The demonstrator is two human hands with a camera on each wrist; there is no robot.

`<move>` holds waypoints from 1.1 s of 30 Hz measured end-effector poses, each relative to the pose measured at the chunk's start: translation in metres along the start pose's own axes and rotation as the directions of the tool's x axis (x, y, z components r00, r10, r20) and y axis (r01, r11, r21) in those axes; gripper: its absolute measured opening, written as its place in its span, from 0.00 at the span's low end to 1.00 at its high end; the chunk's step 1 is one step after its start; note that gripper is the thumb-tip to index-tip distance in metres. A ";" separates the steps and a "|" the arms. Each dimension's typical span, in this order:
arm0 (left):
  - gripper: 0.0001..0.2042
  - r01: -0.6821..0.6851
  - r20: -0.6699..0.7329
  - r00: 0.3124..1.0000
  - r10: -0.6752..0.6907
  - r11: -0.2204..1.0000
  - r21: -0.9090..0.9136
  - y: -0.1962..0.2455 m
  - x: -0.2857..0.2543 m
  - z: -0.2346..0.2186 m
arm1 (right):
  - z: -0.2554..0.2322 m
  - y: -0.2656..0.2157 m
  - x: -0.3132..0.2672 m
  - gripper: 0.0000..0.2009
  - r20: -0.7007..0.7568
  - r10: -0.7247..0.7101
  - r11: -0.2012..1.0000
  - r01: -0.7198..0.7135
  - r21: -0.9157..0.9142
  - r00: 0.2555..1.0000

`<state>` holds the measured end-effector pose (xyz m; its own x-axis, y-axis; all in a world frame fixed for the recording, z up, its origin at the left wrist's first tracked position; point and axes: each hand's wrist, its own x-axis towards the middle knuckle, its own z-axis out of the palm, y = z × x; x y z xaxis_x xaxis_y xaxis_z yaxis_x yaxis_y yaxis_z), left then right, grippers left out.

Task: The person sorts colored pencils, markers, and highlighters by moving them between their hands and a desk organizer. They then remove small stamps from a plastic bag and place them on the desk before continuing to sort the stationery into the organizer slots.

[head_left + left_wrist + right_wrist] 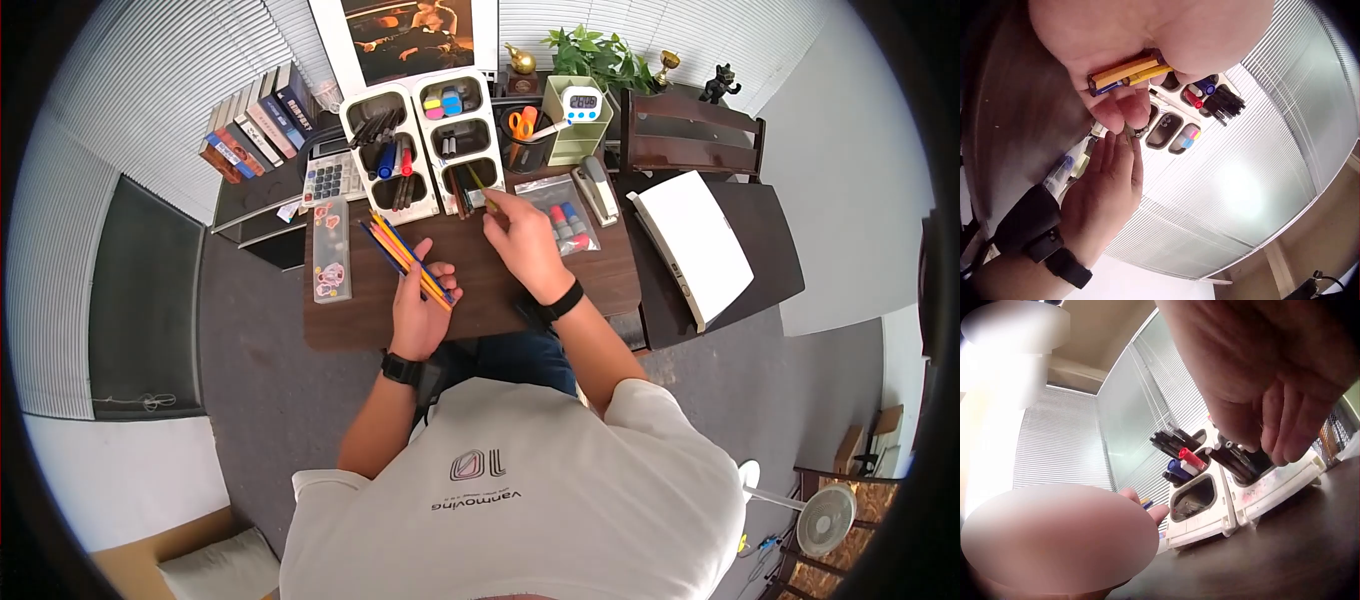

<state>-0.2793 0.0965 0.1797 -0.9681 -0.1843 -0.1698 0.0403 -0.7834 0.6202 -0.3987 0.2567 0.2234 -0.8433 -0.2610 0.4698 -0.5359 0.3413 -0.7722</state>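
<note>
In the head view my left hand (418, 325) holds a bundle of colored pencils (402, 252), yellow, orange and blue, slanting over the table. Their ends also show across the palm in the left wrist view. My right hand (532, 245) pinches a thin yellow-green pencil (477, 181) at the nearest right compartment of a white two-part desk organizer (411, 213). Dark pencils (1233, 461) stand in that compartment, partly behind the right fingers. Other compartments hold black pens (374, 129), a blue marker (386, 160), a red marker (406, 162) and bright highlighters (443, 103).
A clear pencil case (331, 250) lies left, near a calculator (330, 180) and books (262, 120). On the right are a bag of colored sticks (568, 225), a stapler (596, 190), a mesh cup (522, 152) with orange scissors, a timer (581, 104) and a white box (692, 245).
</note>
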 end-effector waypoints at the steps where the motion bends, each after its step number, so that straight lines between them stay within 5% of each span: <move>1: 0.22 0.009 -0.003 1.000 -0.009 1.000 0.009 0.000 0.001 -0.002 | 0.005 0.003 0.002 0.18 0.036 0.008 1.000 -0.008 -0.007 0.999; 15: 0.16 0.004 0.083 0.997 -0.004 1.000 0.001 -0.008 0.009 -0.022 | 0.015 0.008 -0.002 0.22 0.113 0.009 0.996 -0.019 0.091 0.994; 20: 0.14 -0.007 0.075 0.997 0.009 1.000 -0.019 -0.008 0.006 -0.021 | 0.006 -0.008 -0.014 0.18 -0.029 0.040 0.998 -0.039 0.041 0.999; 23: 0.13 -0.016 0.073 0.997 0.018 1.000 -0.026 -0.009 0.010 -0.021 | 0.005 -0.016 -0.038 0.12 0.004 -0.013 0.993 0.012 0.121 1.000; 28: 0.12 -0.021 0.102 0.994 0.026 0.999 -0.050 -0.009 0.010 -0.018 | 0.010 -0.035 -0.069 0.09 0.285 0.123 0.982 -0.158 0.102 0.951; 30: 0.13 -0.019 0.120 0.993 0.023 0.999 -0.039 -0.009 0.011 -0.018 | 0.013 -0.023 -0.073 0.08 0.340 0.074 0.997 -0.073 -0.015 0.938; 33: 0.14 -0.013 0.113 0.993 0.015 1.000 -0.017 -0.008 0.009 -0.015 | 0.020 -0.012 -0.076 0.08 0.245 -0.067 0.996 0.049 0.079 0.967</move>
<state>-0.2847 0.0921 0.1619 -0.9892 -0.1271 -0.0727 0.0569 -0.7910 0.6092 -0.3278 0.2549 0.1884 -0.7694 -0.4970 0.4014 -0.5719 0.2560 -0.7793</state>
